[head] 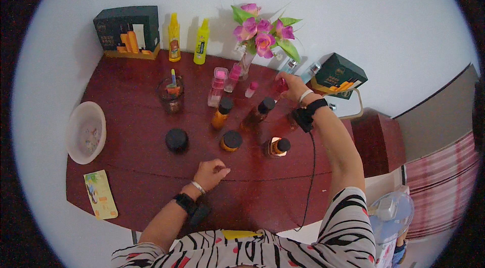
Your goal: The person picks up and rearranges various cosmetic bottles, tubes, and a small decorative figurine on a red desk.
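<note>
My right hand (293, 87) reaches to the back right of the table, its fingers around a small bottle with a dark pink cap (281, 85); most of the bottle is hidden. Low over the front of the table is my left hand (210, 175), loosely curled, with nothing visible in it. Nearest to it are an amber jar with a black lid (231, 140) and a round black-lidded jar (177, 139). Between the hands stand two black-capped bottles, one amber (220, 116) and one brown (261, 111). A small pink-capped bottle (251, 89) stands left of my right hand.
Pink-topped clear bottles (218, 88), a vase of artificial flowers (246, 65), yellow bottles (202, 42) and dark boxes (127, 33) line the back. A glass cup (171, 94), white basin (86, 133) and printed card (100, 195) are left. A black cable (311, 173) hangs from my right wrist.
</note>
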Demonstrator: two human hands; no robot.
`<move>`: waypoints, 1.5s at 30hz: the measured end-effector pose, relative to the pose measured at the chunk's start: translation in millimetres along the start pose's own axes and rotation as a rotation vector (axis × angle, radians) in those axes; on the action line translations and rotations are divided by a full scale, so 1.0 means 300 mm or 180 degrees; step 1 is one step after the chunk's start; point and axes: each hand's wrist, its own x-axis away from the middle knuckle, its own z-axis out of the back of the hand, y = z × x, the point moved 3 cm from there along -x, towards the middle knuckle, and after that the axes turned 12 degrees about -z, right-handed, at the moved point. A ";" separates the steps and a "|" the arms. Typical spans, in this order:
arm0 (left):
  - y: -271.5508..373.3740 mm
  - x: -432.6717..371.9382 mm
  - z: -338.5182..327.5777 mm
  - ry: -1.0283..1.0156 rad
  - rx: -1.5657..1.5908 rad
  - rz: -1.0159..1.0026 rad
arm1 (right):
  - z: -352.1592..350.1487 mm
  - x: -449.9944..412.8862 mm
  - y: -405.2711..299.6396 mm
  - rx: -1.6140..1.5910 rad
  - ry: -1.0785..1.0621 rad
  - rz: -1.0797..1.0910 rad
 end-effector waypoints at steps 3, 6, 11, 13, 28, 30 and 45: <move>0.002 -0.001 0.002 0.0046 -0.0059 -0.0128 | 0.008 0.024 -0.034 -0.0078 0.0119 0.0399; 0.017 -0.007 0.011 0.0084 -0.0198 -0.0398 | 0.000 0.018 -0.044 -0.0046 -0.0037 0.0280; 0.008 -0.001 0.002 0.0147 -0.0332 -0.0471 | -0.015 0.025 -0.052 -0.0082 -0.0209 0.0150; 0.031 -0.007 0.008 0.0065 -0.0246 -0.0332 | -0.015 0.026 -0.056 -0.0040 -0.0143 0.0202; 0.007 -0.010 0.004 0.0080 -0.0274 -0.0370 | -0.015 0.067 -0.065 0.0014 -0.0004 0.0257; 0.016 -0.008 0.002 0.0109 -0.0296 -0.0429 | 0.016 0.089 -0.071 0.0242 0.0250 0.0473; 0.010 -0.012 -0.008 -0.0011 -0.0446 -0.0595 | 0.127 0.567 0.096 -0.0442 0.0919 -0.1015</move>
